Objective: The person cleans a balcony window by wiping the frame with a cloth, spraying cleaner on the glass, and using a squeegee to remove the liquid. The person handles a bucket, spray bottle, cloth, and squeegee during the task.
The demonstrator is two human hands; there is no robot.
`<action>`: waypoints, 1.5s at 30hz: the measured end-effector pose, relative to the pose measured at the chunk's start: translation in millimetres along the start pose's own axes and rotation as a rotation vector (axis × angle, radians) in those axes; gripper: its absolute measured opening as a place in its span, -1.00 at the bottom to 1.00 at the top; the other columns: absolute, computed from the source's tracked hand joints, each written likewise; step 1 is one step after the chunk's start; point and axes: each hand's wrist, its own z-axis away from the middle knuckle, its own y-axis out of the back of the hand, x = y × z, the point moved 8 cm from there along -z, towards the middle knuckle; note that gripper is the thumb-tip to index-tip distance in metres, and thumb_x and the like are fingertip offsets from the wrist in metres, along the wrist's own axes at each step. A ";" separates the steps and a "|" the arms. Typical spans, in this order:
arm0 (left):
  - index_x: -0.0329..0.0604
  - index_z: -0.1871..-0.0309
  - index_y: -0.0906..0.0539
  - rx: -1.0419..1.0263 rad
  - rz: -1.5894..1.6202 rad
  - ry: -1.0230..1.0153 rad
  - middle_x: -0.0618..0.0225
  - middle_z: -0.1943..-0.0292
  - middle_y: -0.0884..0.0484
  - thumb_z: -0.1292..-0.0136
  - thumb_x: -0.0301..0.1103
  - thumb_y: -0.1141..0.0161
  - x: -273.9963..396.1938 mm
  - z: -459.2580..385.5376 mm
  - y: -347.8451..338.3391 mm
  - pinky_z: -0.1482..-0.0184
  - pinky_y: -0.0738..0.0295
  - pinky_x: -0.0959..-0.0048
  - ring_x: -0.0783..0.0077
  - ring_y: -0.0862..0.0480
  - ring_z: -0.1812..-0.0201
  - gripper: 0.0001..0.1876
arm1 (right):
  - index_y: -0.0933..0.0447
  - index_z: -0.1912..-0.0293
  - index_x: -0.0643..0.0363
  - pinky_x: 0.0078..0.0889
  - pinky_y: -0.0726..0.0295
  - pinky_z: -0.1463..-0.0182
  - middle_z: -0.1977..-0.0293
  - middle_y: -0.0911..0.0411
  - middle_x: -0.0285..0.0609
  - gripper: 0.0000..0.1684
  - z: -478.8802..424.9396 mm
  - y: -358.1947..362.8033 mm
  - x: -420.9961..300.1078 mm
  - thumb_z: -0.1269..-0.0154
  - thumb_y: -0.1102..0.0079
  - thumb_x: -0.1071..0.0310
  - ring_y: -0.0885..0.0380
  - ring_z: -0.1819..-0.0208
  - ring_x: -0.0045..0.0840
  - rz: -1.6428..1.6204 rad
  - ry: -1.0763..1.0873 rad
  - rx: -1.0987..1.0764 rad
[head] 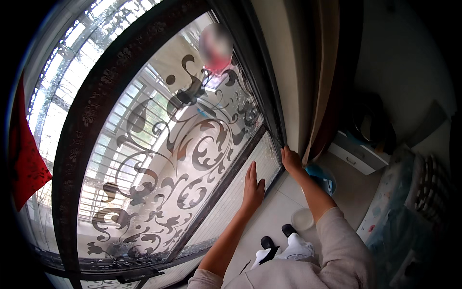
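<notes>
A dark-framed door with a patterned glass panel (169, 144) stands before me, dark scrollwork spread over its wet, spotted pane. My left hand (253, 191) is in front of the ribbed lower panel (231, 191), fingers straight and thumb apart, holding nothing visible. Whether it touches the panel I cannot tell. Farther right, my right hand (291, 161) is at the edge of the black door frame (269, 94), fingers bent against it. Its grip is partly hidden.
Behind the glass a person (217, 68) is visible. A blue bucket (321, 178) and a pale round basin (303, 219) stand on the tiled floor (285, 202) by my feet. Right are curtains (306, 72), a white drawer unit (357, 155) and a bed (384, 202). Red cloth (29, 159) hangs left.
</notes>
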 end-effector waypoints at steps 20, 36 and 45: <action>-0.28 -0.37 -0.04 -0.012 0.020 0.262 -0.09 -0.30 -0.14 -0.15 -0.56 0.00 -84.6 91.0 -4.4 -0.32 -0.07 0.28 -0.04 -0.16 -0.32 -0.31 | -0.26 0.39 0.05 -0.50 0.05 0.79 0.76 -0.07 -0.39 -0.67 46.7 -104.2 -35.0 -0.43 0.22 0.06 0.04 0.86 -0.65 -1.402 -0.800 -0.243; -0.30 -0.36 -0.08 0.083 0.050 0.319 -0.06 -0.31 -0.17 -0.15 -0.59 0.02 -112.7 129.6 8.4 -0.36 0.00 0.31 0.03 -0.15 -0.35 -0.34 | -0.20 0.59 0.03 -0.47 -0.14 0.78 0.83 -0.17 -0.35 -0.47 31.9 -137.8 -57.3 -0.45 0.36 -0.05 -0.13 0.87 -0.58 -1.450 -0.780 -0.238; -0.29 -0.36 -0.10 0.312 0.070 0.342 0.08 -0.34 -0.17 -0.18 -0.61 0.05 -109.1 156.3 38.6 -0.36 0.00 0.35 0.17 -0.17 -0.36 -0.38 | -0.36 0.43 0.15 -0.50 -0.27 0.72 0.76 -0.28 -0.30 -0.50 193.7 -179.5 -123.1 -0.44 0.33 -0.01 -0.24 0.82 -0.60 -1.100 -0.585 -0.451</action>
